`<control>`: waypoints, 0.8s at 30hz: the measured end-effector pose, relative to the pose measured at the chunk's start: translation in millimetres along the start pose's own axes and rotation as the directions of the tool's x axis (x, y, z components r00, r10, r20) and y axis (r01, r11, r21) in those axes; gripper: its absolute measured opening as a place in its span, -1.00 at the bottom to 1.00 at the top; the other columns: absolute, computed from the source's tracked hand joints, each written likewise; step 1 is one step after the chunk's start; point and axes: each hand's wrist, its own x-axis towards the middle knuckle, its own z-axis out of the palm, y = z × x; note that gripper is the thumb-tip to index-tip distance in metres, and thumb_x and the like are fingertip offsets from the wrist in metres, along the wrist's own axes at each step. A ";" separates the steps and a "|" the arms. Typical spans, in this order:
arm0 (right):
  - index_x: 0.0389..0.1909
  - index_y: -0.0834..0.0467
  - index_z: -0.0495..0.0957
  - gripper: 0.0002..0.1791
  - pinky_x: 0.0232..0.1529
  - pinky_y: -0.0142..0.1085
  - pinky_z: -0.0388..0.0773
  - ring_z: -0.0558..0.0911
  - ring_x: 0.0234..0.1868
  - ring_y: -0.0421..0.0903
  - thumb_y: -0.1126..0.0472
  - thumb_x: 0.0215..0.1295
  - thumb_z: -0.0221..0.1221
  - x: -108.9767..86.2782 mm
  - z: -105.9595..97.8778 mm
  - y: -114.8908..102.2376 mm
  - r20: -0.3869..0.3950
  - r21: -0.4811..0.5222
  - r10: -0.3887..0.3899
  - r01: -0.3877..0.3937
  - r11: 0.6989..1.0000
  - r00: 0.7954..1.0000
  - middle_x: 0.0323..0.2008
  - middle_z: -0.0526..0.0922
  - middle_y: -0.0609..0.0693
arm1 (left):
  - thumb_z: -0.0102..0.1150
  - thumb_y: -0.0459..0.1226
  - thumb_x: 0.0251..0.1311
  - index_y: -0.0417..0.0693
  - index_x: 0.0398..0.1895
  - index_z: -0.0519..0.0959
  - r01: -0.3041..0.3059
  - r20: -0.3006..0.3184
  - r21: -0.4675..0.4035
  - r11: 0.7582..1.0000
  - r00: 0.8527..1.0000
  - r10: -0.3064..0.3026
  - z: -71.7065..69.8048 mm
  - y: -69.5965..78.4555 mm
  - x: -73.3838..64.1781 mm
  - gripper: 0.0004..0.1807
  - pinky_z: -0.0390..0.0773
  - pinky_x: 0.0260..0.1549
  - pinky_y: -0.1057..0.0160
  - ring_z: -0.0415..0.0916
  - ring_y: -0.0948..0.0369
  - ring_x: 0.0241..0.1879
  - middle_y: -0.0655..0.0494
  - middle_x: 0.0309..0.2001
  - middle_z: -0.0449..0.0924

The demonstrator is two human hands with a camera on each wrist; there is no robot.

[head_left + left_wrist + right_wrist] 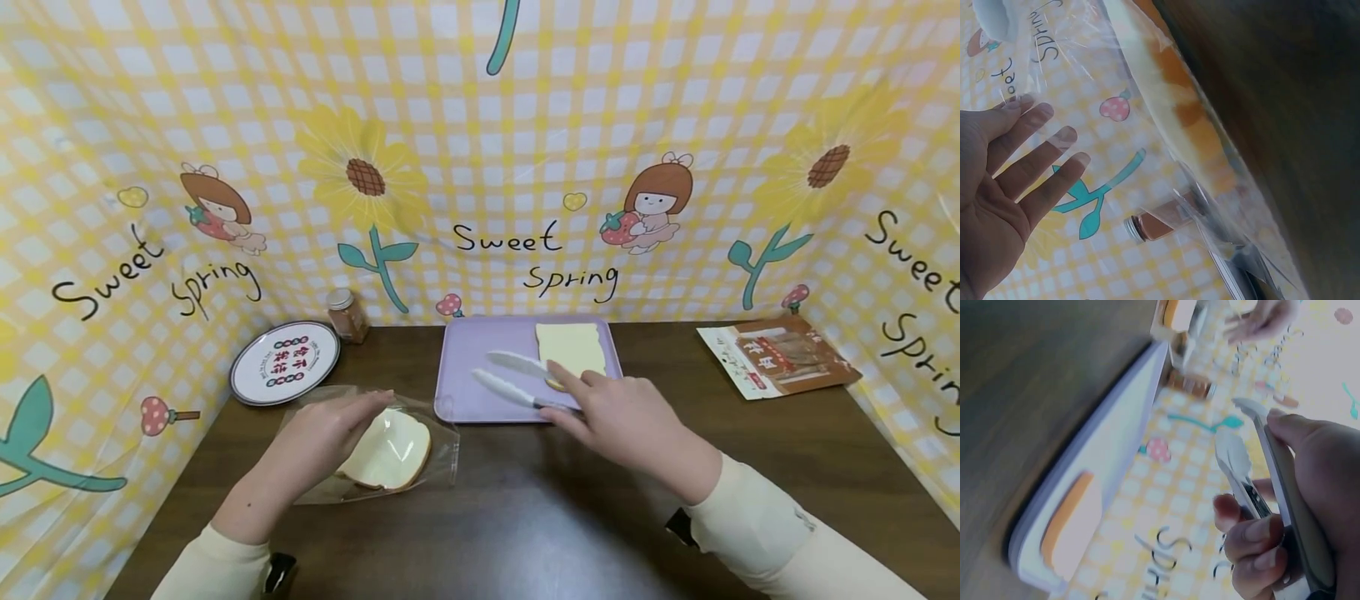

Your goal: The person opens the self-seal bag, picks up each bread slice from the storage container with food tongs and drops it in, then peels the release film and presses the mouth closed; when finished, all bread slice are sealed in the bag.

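Note:
In the head view my right hand holds a pair of tongs with pale tips over a lilac tray. The tips of the tongs stand apart with nothing between them. A square bread slice lies at the tray's right end, behind the hand. On the left, my left hand is raised over a clear plastic bag that has bread inside. Its fingers are loosely straight and spread in the left wrist view, with clear film at their tips.
A round plate with printed lettering stands at the back left, a lidded spice jar beside it. A brown and white food packet lies at the back right. Checked cloth walls the dark table at the back and sides.

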 end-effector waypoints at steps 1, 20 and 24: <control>0.39 0.00 0.61 -0.29 -0.72 -0.12 0.47 0.47 -0.74 -0.05 -0.29 0.35 0.35 -0.9 -0.6 4.0 -0.017 -0.009 0.018 -0.018 1.000 1.000 -0.40 0.74 0.06 | 0.34 -0.32 0.42 0.07 0.19 0.75 0.002 -0.003 0.004 1.000 1.000 -0.002 -0.1 0.4 0.0 -0.68 0.83 -0.19 -0.05 0.84 0.04 -0.08 0.10 0.06 0.85; 0.47 0.41 0.28 0.04 -0.77 0.00 0.48 0.47 -0.76 0.11 -0.35 0.37 0.30 4.0 1.3 42.8 -0.064 0.016 0.439 -0.438 0.899 0.896 -0.41 0.59 0.34 | 0.37 -0.35 0.37 0.09 0.16 0.76 -0.023 -0.063 0.036 0.999 0.998 0.025 -1.1 0.3 2.3 -0.66 0.82 -0.18 0.00 0.84 0.13 -0.11 0.15 -0.04 0.88; 0.46 0.53 0.30 0.11 -0.76 0.00 0.49 0.46 -0.77 0.13 -0.38 0.33 0.26 2.5 4.8 44.3 -0.039 -0.047 0.499 -0.501 0.864 0.866 -0.47 0.58 0.37 | 0.37 -0.35 0.38 0.07 0.15 0.77 -0.027 -0.056 0.026 0.999 0.998 0.028 0.5 0.8 2.2 -0.68 0.83 -0.14 0.00 0.84 0.11 -0.08 0.15 -0.01 0.87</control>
